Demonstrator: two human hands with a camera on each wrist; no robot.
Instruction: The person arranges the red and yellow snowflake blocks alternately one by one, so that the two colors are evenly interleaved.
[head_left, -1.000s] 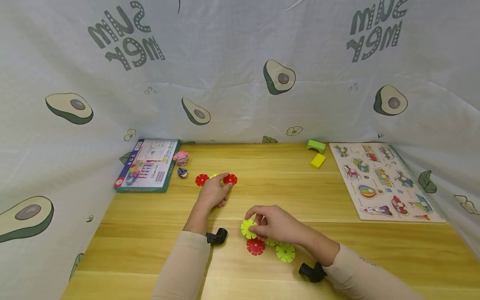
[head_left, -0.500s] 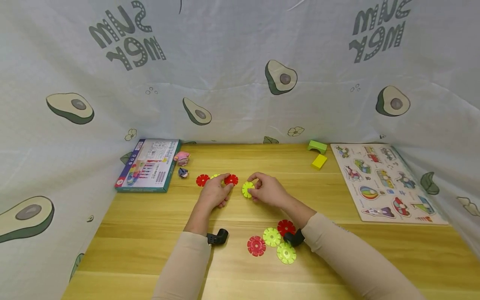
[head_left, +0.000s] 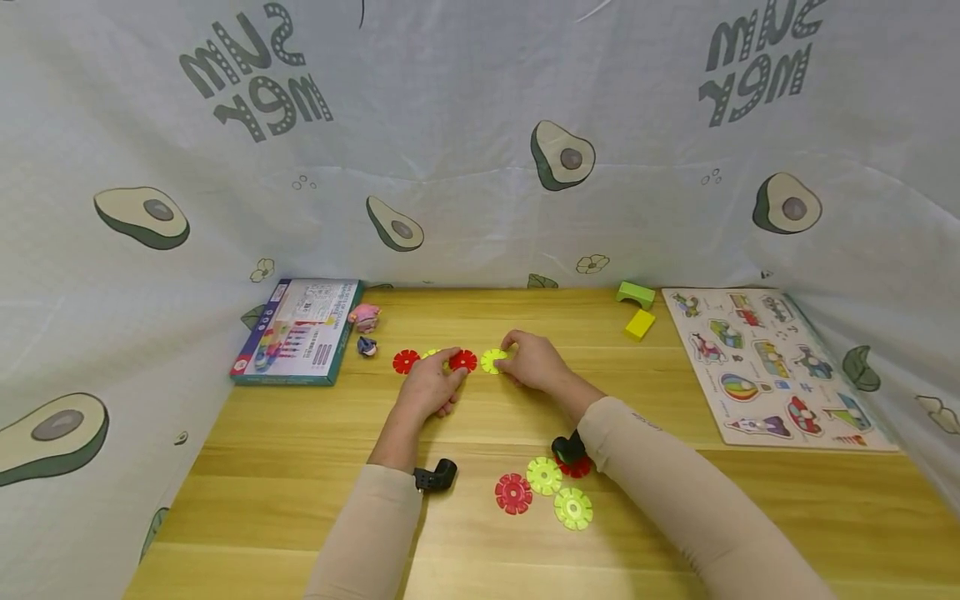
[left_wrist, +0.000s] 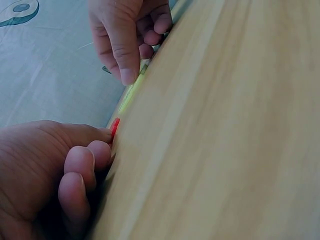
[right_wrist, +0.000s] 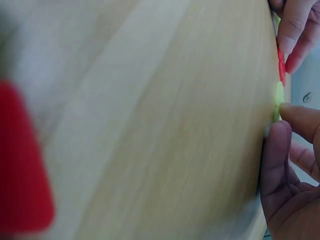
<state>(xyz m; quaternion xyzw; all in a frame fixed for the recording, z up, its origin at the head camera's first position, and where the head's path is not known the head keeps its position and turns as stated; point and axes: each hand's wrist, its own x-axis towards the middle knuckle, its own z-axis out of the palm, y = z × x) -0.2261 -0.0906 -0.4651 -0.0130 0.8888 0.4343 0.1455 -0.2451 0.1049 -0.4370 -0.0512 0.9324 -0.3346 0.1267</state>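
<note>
Flower-shaped notched plastic discs lie in a row across the wooden table. My left hand [head_left: 431, 387] pinches the red disc [head_left: 463, 360] by its edges between thumb and forefinger. Left of it, a yellow-green disc [head_left: 431, 354] is partly hidden by that hand, and another red disc [head_left: 406, 362] lies at the row's end. My right hand [head_left: 536, 363] grips a second yellow-green disc [head_left: 492, 361] by its right side, flat at table height, beside the red one. In the right wrist view this yellow-green disc [right_wrist: 278, 97] appears edge-on under the right thumb.
Nearer the body lie a red disc [head_left: 513, 494], two yellow-green discs [head_left: 544, 476] and another red disc [head_left: 576, 467] partly under the right wrist camera. A box [head_left: 300, 333] and small figurines [head_left: 365, 317] stand left. Blocks [head_left: 636, 293] and a puzzle board [head_left: 772, 367] are right.
My right hand has carried the yellow-green disc from the near pile up to the row, setting it right of the red disc. The left hand has stayed in place.
</note>
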